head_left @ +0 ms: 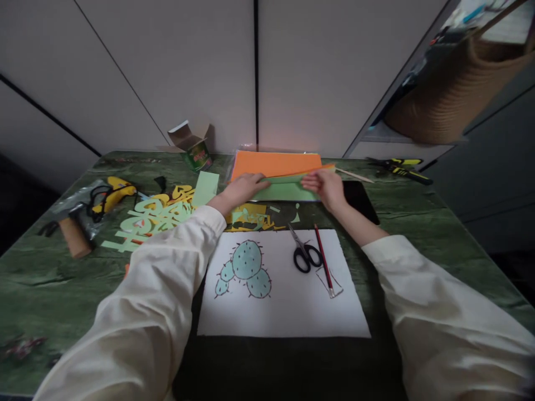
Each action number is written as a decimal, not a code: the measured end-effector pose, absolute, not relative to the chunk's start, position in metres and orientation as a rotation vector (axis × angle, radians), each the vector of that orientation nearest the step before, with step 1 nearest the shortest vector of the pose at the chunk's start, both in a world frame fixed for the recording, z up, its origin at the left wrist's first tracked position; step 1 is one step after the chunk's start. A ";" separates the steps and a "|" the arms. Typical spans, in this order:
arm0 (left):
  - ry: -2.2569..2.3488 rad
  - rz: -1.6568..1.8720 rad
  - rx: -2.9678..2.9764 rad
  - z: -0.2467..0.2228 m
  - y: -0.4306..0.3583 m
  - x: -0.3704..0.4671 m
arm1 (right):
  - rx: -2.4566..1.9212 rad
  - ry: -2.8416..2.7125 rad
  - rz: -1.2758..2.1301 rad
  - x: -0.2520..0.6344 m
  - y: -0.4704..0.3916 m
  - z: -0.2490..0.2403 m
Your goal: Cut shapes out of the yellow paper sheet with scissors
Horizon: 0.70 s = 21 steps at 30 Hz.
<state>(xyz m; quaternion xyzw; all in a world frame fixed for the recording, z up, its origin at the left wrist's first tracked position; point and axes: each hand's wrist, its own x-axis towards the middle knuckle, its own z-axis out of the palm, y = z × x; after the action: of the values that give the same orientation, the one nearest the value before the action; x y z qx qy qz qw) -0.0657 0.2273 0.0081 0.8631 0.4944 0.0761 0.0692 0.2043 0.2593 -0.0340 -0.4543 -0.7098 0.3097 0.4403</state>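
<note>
A stack of coloured paper, with an orange sheet [276, 162] at its back and a green sheet [288, 192] at its front, lies at the back of the table. My left hand [244, 188] rests on the stack's left side, fingers stretched out over the paper. My right hand [328, 186] pinches the raised right part of the paper, where an orange corner shows above green. Nearer to me lies white paper [288, 317] bearing a cactus-shaped drawing in pale green [246, 259]. Black-handled scissors [307, 256] and a red pencil [324, 259] rest on it.
Cut paper scraps [154, 220], a yellow glue gun [112, 195] and a wooden-handled tool [75, 236] lie left. An open box [196, 153] stands behind. A black flat object [359, 200], a thin stick [355, 175] and yellow-black pliers [403, 168] lie right; a woven basket [455, 89] sits beyond.
</note>
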 end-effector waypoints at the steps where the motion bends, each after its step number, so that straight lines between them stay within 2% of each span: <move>1: 1.475 0.247 2.579 0.007 0.230 -0.065 | -1.110 -1.860 0.749 0.199 0.249 -0.035; 3: 1.408 0.266 2.581 0.006 0.235 -0.064 | -1.078 -2.075 0.660 0.191 0.239 -0.034; 7: 1.288 0.299 2.621 0.007 0.244 -0.062 | -1.101 -2.628 0.240 0.187 0.248 -0.025; 9: 1.231 0.338 2.636 0.006 0.248 -0.062 | -1.115 -2.739 0.195 0.188 0.255 -0.017; 13: 1.159 0.440 2.629 -0.002 0.255 -0.064 | -1.124 -2.705 0.091 0.188 0.259 0.000; 18: 1.231 0.543 2.485 -0.004 0.268 -0.064 | -1.353 -2.556 -0.105 0.179 0.262 0.002; 21: 1.310 0.556 2.384 -0.002 0.278 -0.064 | -1.254 -2.506 -0.305 0.177 0.263 -0.003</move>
<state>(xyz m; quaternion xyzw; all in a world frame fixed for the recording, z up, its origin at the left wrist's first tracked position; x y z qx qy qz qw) -0.0636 0.2780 -0.0019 0.8445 0.4639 0.1969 0.1814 0.1771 0.2629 -0.0025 -0.4390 -0.8775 -0.1070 0.1607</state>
